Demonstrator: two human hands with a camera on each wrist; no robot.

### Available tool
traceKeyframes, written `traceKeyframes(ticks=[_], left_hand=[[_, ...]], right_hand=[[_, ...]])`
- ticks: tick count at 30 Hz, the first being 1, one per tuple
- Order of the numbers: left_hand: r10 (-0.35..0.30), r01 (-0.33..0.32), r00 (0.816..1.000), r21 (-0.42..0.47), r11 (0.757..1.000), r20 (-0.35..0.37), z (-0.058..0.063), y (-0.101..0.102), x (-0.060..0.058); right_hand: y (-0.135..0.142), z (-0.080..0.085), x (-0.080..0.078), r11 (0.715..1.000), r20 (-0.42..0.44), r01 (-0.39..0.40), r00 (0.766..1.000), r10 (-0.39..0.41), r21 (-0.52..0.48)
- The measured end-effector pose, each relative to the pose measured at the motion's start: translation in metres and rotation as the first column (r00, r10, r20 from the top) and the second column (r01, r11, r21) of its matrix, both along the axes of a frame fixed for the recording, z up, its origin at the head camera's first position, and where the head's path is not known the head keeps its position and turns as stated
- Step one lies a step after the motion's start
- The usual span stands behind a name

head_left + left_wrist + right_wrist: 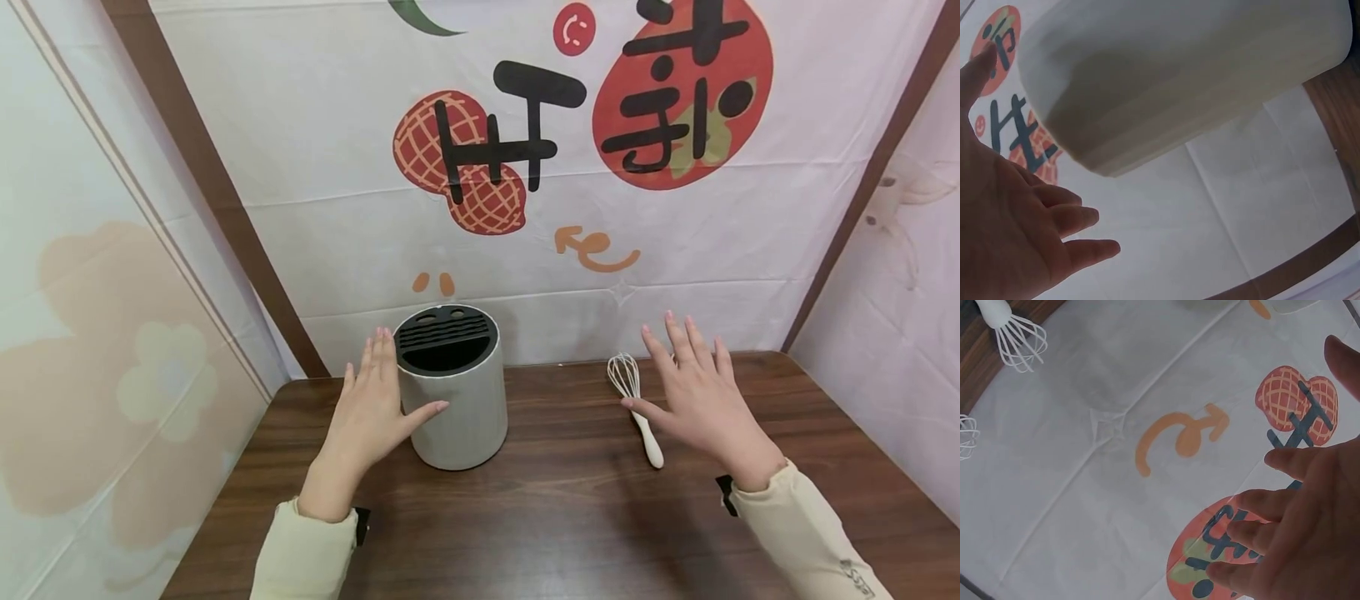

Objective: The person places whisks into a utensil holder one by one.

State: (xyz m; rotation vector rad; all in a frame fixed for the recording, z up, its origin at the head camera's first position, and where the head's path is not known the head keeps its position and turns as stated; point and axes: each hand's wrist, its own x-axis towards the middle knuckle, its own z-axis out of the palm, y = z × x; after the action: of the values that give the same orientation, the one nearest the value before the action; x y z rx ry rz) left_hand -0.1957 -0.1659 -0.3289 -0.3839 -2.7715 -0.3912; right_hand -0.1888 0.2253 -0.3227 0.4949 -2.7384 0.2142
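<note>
While the left hand point(367, 412) and right hand point(697, 400) hover, fingers spread and grasping nothing, the bin point(461, 425) and a whisk point(628, 379) near the table's point(525, 517) far edge look light, the bin stiff and best held round its sides, the whisk by its handle point(650, 443).

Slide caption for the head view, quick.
Left grip open near a grey container, right grip open near a whisk.

The table point(525, 533) is shot from the head, forward and down, well back. From the left wrist, the container point(1197, 75) is caught tilted and super close; from the right, the printed cloth point(1091, 512) is faced, basically upside down. Container's shared by head and left, cloth by all three.
</note>
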Motion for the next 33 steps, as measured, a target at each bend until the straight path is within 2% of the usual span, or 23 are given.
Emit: traceKeyframes(ticks=[8,13,16,25,33], left_hand=[[0.004,-0.010,0.997,0.083,0.997,0.075,-0.005,-0.004,-0.014],[-0.008,-0.016,0.989,0.160,0.987,0.151,-0.008,-0.003,-0.023],[0.006,-0.040,0.984,0.189,0.981,0.179,-0.010,-0.003,-0.026],[0.005,-0.046,0.985,0.233,0.971,0.170,-0.014,-0.003,-0.030],[0.001,-0.042,0.986,0.243,0.969,0.165,-0.017,-0.004,-0.033]], right_hand=[[0.014,-0.003,0.000,0.999,0.058,0.040,0.998,-0.039,-0.024],[0.025,-0.004,-0.001,0.997,0.080,0.062,0.995,-0.059,-0.040],[0.031,-0.005,-0.002,0.997,0.077,0.064,0.995,-0.061,-0.047],[0.049,-0.014,-0.008,0.993,0.083,0.100,0.992,-0.095,-0.065],[0.067,-0.027,-0.018,0.990,0.042,0.126,0.992,-0.123,-0.066]])
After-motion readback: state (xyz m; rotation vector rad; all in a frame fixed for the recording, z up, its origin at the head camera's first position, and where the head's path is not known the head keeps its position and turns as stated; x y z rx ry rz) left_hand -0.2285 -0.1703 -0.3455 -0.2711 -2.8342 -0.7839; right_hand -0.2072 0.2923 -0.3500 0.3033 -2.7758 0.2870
